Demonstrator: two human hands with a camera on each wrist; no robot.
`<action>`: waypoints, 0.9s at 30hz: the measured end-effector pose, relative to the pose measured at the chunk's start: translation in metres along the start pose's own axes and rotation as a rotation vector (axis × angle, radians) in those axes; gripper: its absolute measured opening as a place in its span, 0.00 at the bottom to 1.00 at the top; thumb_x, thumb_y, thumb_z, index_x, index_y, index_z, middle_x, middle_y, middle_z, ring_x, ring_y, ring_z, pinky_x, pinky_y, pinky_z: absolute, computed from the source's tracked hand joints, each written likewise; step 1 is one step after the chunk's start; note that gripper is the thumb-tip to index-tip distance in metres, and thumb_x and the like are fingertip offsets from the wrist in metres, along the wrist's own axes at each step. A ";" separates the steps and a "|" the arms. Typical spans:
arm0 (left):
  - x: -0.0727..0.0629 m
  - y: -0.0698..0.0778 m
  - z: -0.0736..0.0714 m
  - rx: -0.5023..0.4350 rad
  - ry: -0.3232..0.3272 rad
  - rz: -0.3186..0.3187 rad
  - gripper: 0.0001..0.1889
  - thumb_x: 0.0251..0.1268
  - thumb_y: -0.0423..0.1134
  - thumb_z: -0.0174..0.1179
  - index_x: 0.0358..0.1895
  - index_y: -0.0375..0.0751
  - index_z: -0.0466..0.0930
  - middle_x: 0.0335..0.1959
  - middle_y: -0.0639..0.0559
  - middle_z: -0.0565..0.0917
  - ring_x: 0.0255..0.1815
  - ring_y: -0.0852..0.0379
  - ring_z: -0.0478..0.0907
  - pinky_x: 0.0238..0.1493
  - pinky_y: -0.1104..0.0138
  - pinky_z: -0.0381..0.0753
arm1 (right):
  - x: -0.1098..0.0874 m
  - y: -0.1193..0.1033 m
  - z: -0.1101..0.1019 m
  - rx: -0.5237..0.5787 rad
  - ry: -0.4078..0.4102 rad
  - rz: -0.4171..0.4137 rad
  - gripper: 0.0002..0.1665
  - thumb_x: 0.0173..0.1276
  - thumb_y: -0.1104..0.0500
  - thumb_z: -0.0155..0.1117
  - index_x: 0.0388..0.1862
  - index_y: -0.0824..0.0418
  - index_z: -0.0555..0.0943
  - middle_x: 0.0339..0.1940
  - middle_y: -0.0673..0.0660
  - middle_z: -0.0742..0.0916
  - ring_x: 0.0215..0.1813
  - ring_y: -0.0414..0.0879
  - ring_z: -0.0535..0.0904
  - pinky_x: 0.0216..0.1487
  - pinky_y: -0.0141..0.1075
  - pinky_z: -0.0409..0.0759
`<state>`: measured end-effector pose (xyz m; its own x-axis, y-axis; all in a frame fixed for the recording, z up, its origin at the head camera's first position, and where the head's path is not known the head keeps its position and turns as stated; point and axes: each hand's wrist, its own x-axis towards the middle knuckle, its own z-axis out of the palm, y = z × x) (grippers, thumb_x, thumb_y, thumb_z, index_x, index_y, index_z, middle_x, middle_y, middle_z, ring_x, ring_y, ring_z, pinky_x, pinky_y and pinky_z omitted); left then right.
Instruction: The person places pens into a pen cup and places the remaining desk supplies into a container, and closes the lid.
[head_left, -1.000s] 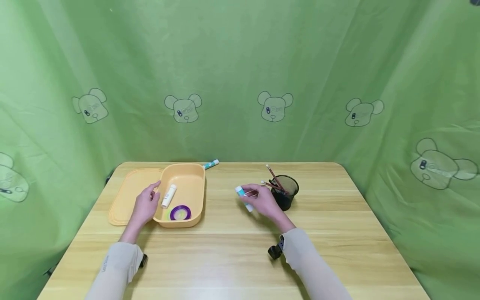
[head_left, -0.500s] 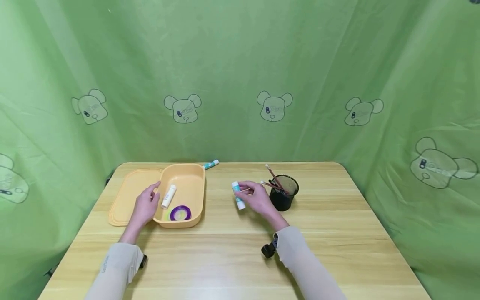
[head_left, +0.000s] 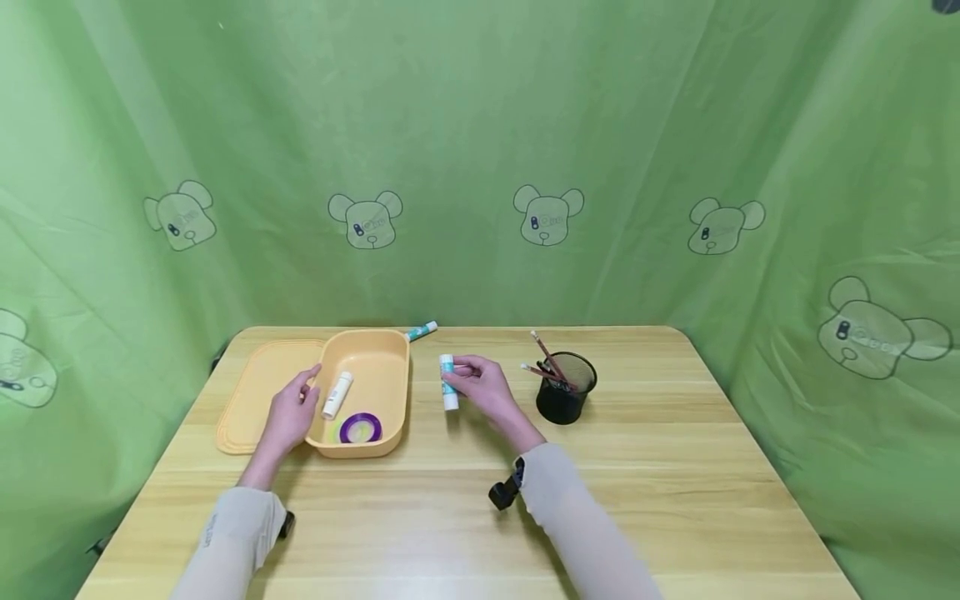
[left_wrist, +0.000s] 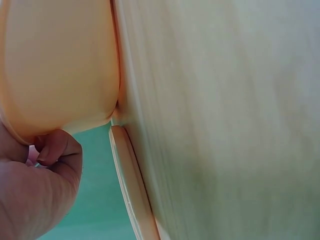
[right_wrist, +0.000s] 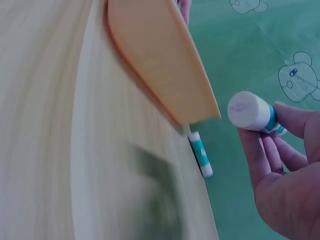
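In the head view, my right hand point(head_left: 483, 385) pinches a white and teal glue stick point(head_left: 448, 383) between thumb and fingers, held above the table to the right of an orange plastic box point(head_left: 360, 448). The right wrist view shows the white end of this glue stick point(right_wrist: 247, 111) facing the camera. My left hand point(head_left: 291, 408) holds the left rim of the box; in the left wrist view its fingers point(left_wrist: 62, 147) curl at that rim. Inside the box lie a white glue stick point(head_left: 337, 395) and a purple ring-shaped roll point(head_left: 347, 430), with something yellow-green partly under it.
The orange lid point(head_left: 251, 396) lies flat left of the box. Another teal glue stick point(head_left: 422, 331) lies near the table's back edge, by the box's far right corner. A black mesh pen holder point(head_left: 561, 407) with pencils point(head_left: 551, 357) stands at the right. A green curtain point(head_left: 465, 275) surrounds the table.
My right hand has carried the glue stick left, away from the pen holder and nearer the box, turning it from slanted to almost straight. The left hand has stayed in place.
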<state>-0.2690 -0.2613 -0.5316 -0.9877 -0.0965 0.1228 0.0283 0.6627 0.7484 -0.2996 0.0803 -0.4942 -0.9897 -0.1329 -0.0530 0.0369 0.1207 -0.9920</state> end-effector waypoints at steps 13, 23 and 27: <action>0.002 -0.003 -0.005 -0.039 -0.005 0.009 0.25 0.82 0.35 0.49 0.78 0.39 0.66 0.37 0.45 0.75 0.30 0.57 0.70 0.26 0.71 0.74 | 0.012 -0.016 0.053 0.101 -0.026 0.088 0.25 0.69 0.62 0.73 0.64 0.64 0.81 0.48 0.60 0.84 0.42 0.46 0.84 0.45 0.39 0.90; 0.003 -0.006 -0.001 -0.074 -0.007 -0.003 0.25 0.81 0.35 0.51 0.77 0.40 0.67 0.38 0.44 0.76 0.29 0.57 0.70 0.26 0.71 0.74 | 0.020 -0.016 0.095 0.126 -0.020 0.102 0.25 0.69 0.60 0.73 0.63 0.65 0.81 0.44 0.56 0.83 0.41 0.45 0.83 0.43 0.35 0.90; 0.002 -0.006 0.000 -0.077 -0.002 -0.002 0.25 0.81 0.35 0.51 0.77 0.41 0.67 0.38 0.44 0.76 0.29 0.57 0.70 0.26 0.71 0.74 | 0.022 -0.018 0.111 0.166 -0.039 0.115 0.25 0.70 0.60 0.72 0.64 0.65 0.80 0.45 0.57 0.83 0.41 0.45 0.84 0.44 0.35 0.90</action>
<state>-0.2714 -0.2660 -0.5356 -0.9881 -0.0963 0.1197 0.0376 0.6034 0.7965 -0.3066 -0.0344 -0.4899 -0.9716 -0.1660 -0.1685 0.1751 -0.0256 -0.9842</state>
